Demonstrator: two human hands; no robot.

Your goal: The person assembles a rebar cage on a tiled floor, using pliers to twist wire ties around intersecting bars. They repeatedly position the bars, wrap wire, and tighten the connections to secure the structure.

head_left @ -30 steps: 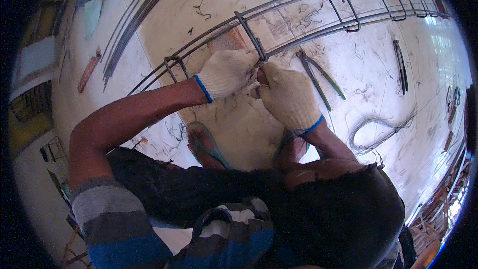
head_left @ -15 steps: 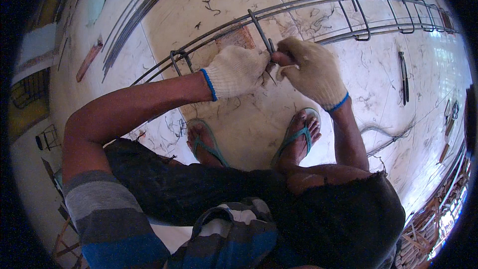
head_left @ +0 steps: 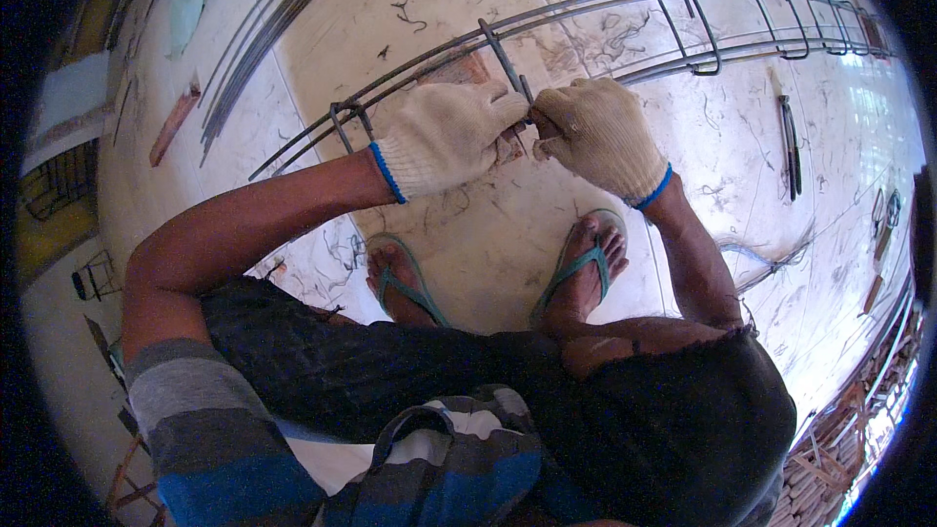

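Observation:
A long rebar cage of steel bars and bent stirrups stretches across the floor in front of me. Both my hands wear cream knit gloves with blue cuffs. My left hand is closed at the near bar of the cage, beside the lower end of one stirrup. Against it, my right hand pinches at the same joint. A short dark tie wire pokes out between the fingertips. The gloves hide most of the joint and the wire.
Several loose steel bars lie at the upper left, near a reddish wood piece. A long-handled black tool rests on the floor at right. Wire scraps litter the tiles, and a wire bundle lies beyond my right forearm.
My right hand has turned, and its fingers have closed in toward the joint. The left hand has shifted slightly left and rolled. The cage has tilted or shifted slightly.

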